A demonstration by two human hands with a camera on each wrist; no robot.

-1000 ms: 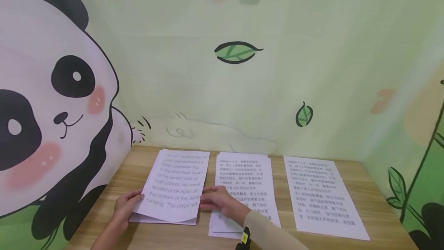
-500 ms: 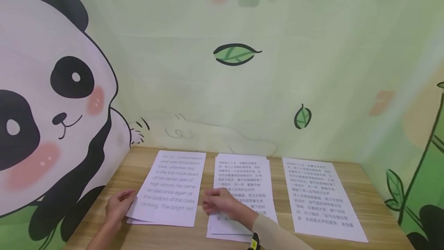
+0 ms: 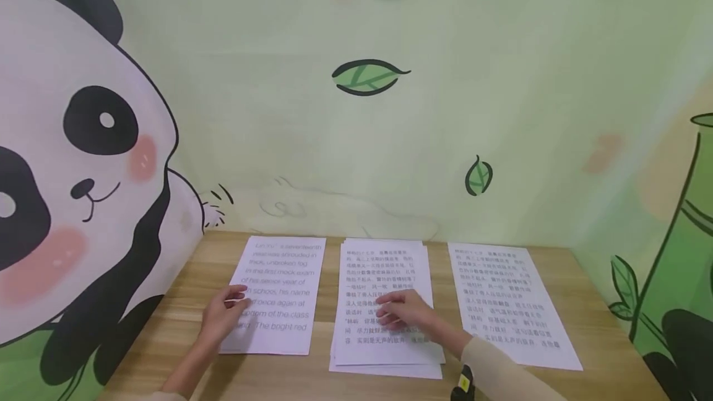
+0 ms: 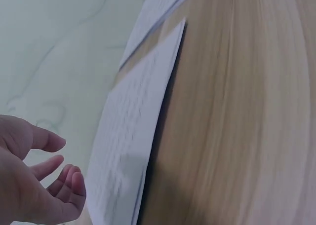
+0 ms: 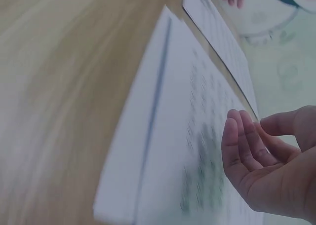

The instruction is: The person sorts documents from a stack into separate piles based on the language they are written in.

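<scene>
Over the lower left part of the English-printed paper stack [image 3: 284,289] hovers my left hand [image 3: 224,313], its fingers loosely bent and holding nothing. In the left wrist view that hand [image 4: 42,178] has its thumb and fingertips apart, beside the stack [image 4: 129,121]. My right hand [image 3: 409,315] is above the middle stack of Chinese-printed sheets [image 3: 384,342], relaxed and with nothing in it. In the right wrist view its fingers [image 5: 247,141] are softly bent above the sheets, whose edges do not quite line up. Whether either hand touches paper is hard to tell.
A single-looking sheet of Chinese text [image 3: 512,308] lies on the right of the wooden table [image 3: 289,379]. Behind the table hangs a pale green backdrop [image 3: 267,110] with a cartoon panda and leaves.
Both hands have let go of the left stack's edges. Its top sheet now lies flat and more evenly aligned. My right hand moved right over the middle stack; my left rose over the left one.
</scene>
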